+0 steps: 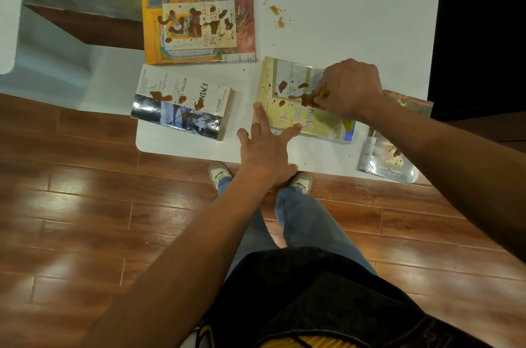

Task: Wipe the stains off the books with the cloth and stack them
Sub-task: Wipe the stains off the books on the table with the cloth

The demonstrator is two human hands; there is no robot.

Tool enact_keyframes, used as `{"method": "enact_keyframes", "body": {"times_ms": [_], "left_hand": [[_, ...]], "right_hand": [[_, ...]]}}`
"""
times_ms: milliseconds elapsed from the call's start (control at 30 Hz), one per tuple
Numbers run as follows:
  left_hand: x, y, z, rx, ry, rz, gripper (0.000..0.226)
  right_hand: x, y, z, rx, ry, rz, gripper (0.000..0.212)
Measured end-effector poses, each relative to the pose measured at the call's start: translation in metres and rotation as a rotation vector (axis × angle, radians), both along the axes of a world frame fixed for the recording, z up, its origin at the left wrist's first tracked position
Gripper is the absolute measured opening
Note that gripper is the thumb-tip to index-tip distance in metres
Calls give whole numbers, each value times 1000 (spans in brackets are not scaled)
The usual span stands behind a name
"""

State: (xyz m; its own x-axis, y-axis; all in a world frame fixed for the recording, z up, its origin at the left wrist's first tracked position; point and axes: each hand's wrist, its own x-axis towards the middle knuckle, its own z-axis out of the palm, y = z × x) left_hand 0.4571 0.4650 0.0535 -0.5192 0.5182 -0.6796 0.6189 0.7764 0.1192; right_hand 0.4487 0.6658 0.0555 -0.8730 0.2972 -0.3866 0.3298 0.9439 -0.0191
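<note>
A home room: wood-plank floor (85, 205), white table (341, 34).

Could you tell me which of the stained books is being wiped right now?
The pale yellow book under both hands; the right hand rubs a cloth on it, unlike the untouched others.

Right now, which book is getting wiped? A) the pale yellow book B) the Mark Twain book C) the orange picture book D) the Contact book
A: the right hand presses a cloth onto the pale yellow book, smearing a brown stain, while the left hand steadies its edge.
</note>
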Motion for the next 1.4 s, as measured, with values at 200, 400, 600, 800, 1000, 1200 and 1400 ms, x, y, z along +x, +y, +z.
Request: {"method": "enact_keyframes", "body": {"times_ms": [200,400,600,800,1000,1200,1400], "left_hand": [[0,0,1,-2,-3,-2,83],[0,0,2,-9,-6,1,83],[-1,-1,1,1,-14,4,84],[0,-1,1,12,-4,8,86],[-1,0,1,6,-14,12,84],[0,0,0,1,-14,8,85],[1,0,1,-7,-19,7,85]], "right_hand": [[-3,1,0,-6,-1,5,19],[-1,-1,-3,3,-5,20,21],[-2,1,-3,-8,-3,-29,22],[-7,4,-1,20,-5,-39,22],[-5,1,-2,32,-17,-11,26],[-3,-1,-2,7,-16,5,25],[-1,-1,-3,-7,-7,-2,26]]}}
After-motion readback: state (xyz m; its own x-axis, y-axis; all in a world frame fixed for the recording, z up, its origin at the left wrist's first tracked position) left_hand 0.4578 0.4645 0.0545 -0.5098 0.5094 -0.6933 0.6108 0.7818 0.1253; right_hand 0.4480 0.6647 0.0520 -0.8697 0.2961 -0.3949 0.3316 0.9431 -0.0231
